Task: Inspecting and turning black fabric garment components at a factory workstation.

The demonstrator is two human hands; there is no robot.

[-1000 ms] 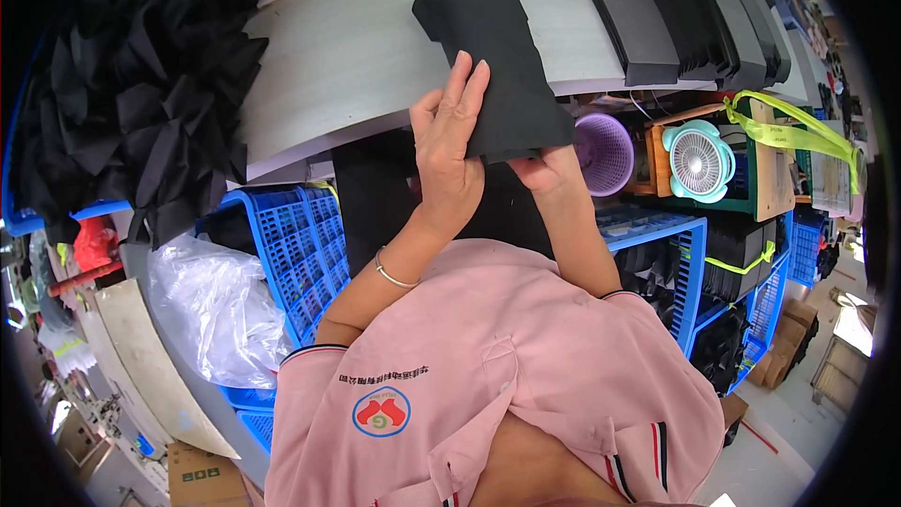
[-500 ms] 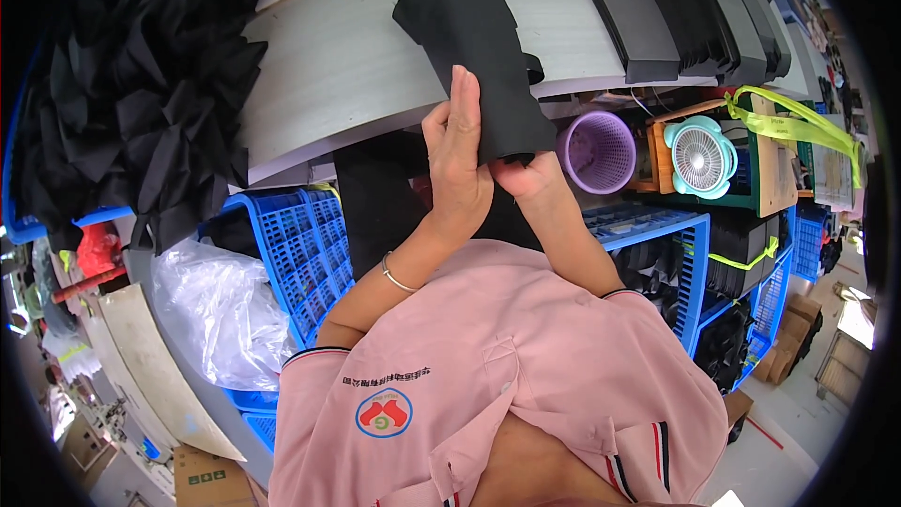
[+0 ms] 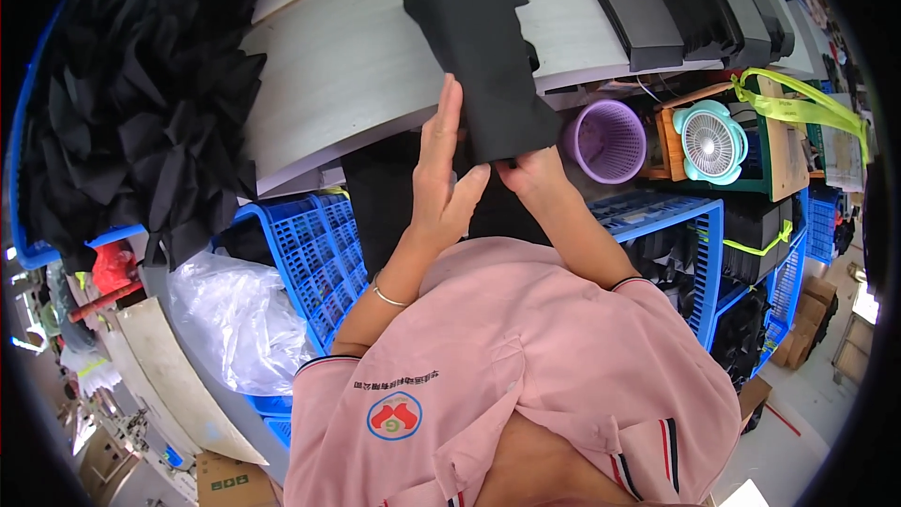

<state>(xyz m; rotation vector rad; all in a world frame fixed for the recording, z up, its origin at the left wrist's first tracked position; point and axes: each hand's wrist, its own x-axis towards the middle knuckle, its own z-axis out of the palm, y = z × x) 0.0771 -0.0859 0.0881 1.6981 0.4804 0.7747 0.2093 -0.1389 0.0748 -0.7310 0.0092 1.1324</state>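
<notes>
A long piece of black fabric, folded or sleeve-like, stands up in front of me over the near edge of the pale table. My right hand holds its lower end, with most of the fingers hidden behind or inside the cloth. Along the lower left edge of the fabric, my left hand is stretched out flat, thumb apart, close to the cloth or just touching it. A small dark loop or tab shows at the fabric's right side.
Black cloth pieces heap up in a blue crate at left, above clear plastic wrap. Stacked black panels lie far right on the table. Below them are a purple basket, a turquoise fan and a blue crate.
My left hand has come slightly away from the fabric's face, its fingers now straight along the left edge. The fabric's top has shifted a little up and right.
</notes>
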